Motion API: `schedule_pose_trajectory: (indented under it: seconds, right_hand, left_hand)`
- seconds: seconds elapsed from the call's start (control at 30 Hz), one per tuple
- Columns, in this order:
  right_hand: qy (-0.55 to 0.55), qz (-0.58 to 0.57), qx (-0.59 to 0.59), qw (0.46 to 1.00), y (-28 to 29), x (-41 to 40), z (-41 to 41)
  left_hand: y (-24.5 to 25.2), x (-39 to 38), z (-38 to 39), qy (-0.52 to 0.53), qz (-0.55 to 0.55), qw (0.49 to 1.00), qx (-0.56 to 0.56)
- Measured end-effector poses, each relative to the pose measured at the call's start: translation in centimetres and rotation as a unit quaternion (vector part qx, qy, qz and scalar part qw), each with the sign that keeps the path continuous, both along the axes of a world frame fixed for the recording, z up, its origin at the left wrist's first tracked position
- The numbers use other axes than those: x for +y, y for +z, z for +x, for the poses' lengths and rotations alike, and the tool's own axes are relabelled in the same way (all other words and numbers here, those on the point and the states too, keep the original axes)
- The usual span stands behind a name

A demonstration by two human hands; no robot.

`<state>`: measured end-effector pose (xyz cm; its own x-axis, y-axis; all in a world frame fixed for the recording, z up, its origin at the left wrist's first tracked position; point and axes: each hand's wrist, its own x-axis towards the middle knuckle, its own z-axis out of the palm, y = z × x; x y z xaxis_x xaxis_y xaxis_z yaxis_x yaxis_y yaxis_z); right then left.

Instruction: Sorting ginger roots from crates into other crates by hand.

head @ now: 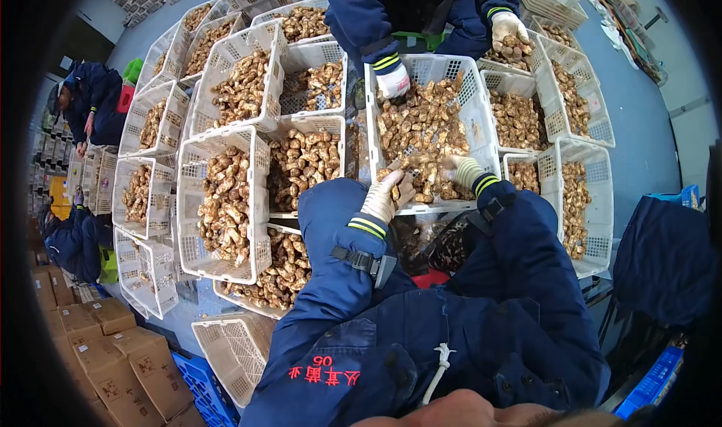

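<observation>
A white plastic crate (369, 122) heaped with brown-and-cream mushrooms (420, 117), which look like matsutake, stands before my knees. At its near left corner my left hand (386, 194), in a pale knit glove, curls around a mushroom (396, 192), partly hidden by the fingers. My right hand (465, 170), gloved too, is over the near right part of the heap. Its fingers are blurred, and whether they hold anything is unclear. Across the crate, a co-worker's gloved hand (393, 82) reaches into the heap. Their other hand (510, 35) holds mushrooms over a crate to the right.
Mushroom crates stand close on my left (223, 201) and right (584, 207), some stacked. An empty crate (231, 351) lies by my left hip. Cardboard boxes (130, 365) and a blue pallet (203, 387) sit lower left. Two other people (93, 103) work far left.
</observation>
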<state>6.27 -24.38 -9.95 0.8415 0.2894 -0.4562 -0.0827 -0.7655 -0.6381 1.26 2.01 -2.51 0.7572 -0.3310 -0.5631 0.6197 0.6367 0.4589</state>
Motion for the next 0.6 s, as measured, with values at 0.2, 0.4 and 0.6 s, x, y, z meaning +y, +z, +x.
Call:
schedule_pose_trajectory:
  seconds: [0.2,0.4,0.6]
  right_hand:
    - [0.317,-0.232,0.023,0.919,-1.9,1.9,-1.6]
    - [0.304,-0.273,0.063,0.91,0.8,4.1,-1.0]
    - [0.022,-0.049,-0.005,0.999,0.2,1.9,-0.2]
  left_hand:
    - [-0.2,0.0,-0.1,-0.009,-0.006,1.0,-0.009]
    - [-1.0,0.5,-0.1,-0.028,0.038,0.999,-0.005]
    - [-1.2,-0.2,0.0,-0.025,0.043,0.999,-0.009]
